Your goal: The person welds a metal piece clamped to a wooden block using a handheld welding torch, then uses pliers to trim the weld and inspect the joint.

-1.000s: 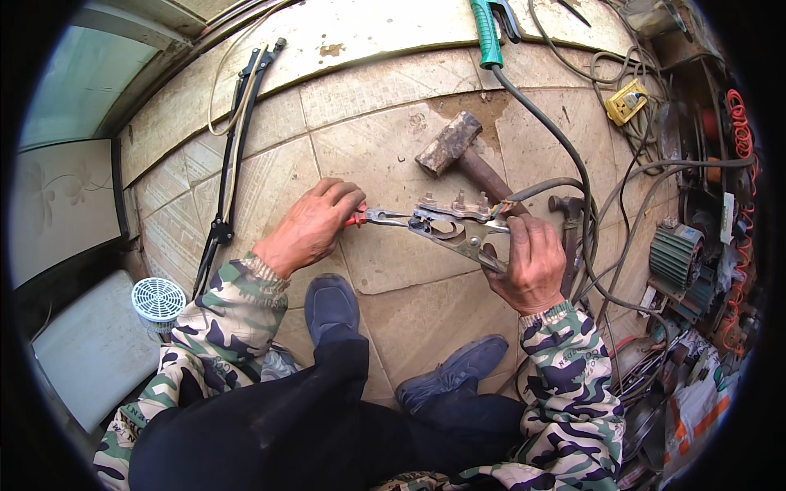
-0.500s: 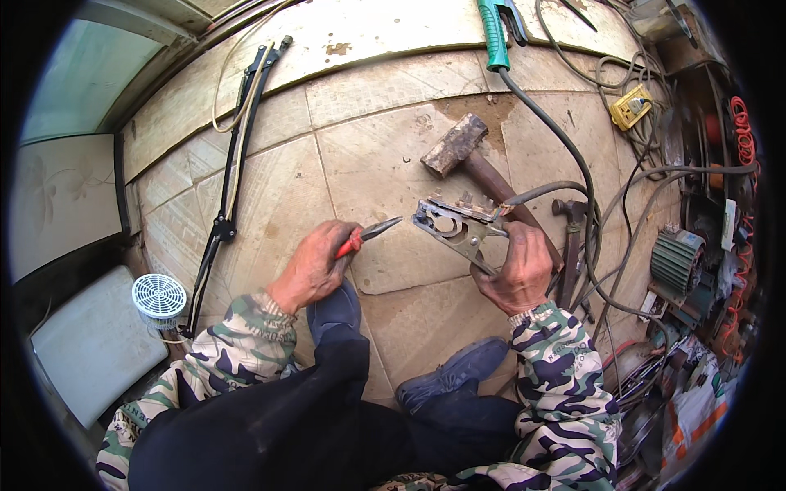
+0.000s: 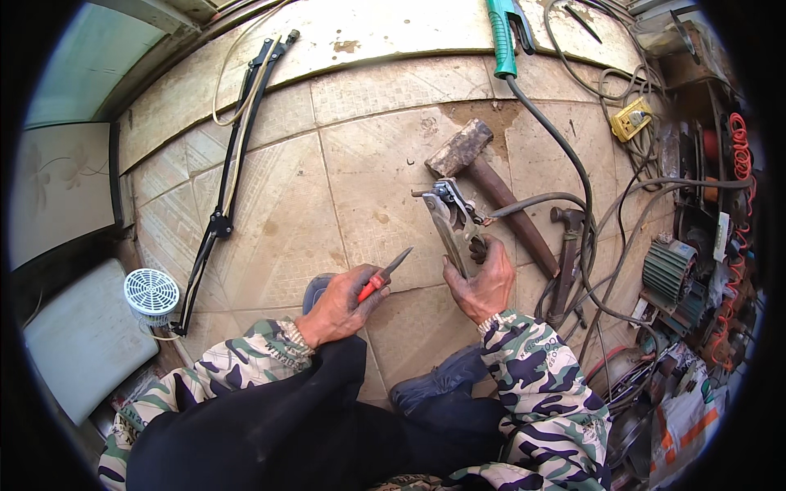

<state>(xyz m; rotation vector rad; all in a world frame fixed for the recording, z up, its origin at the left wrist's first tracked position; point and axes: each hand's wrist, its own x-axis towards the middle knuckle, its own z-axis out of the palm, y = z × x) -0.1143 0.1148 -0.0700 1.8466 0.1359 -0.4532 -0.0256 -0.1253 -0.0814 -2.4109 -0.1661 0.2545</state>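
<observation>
My left hand (image 3: 342, 304) is closed on a pair of red-handled pliers (image 3: 374, 283), whose dark jaws point up and to the right. My right hand (image 3: 483, 285) grips a worn metal clamp (image 3: 442, 221) with bolts, held upright with its jaw end away from me; a thick cable runs from it to the right. Behind the clamp, a sledgehammer lies on the floor, its rusty head (image 3: 458, 149) at the upper left of its wooden handle (image 3: 514, 219). A smaller hammer (image 3: 568, 250) lies to the right of that.
A green welding holder (image 3: 503, 45) lies on the far step. A black folding arm stand (image 3: 219, 223) and white-grilled lamp (image 3: 149, 290) are at left, beside a pale seat (image 3: 82, 344). Cables, a yellow socket (image 3: 629, 119), a finned motor (image 3: 670, 270) and clutter crowd the right.
The pliers have pulled away from the clamp, down and rightward with my left hand. My right hand has moved left, turning the clamp from sideways to upright.
</observation>
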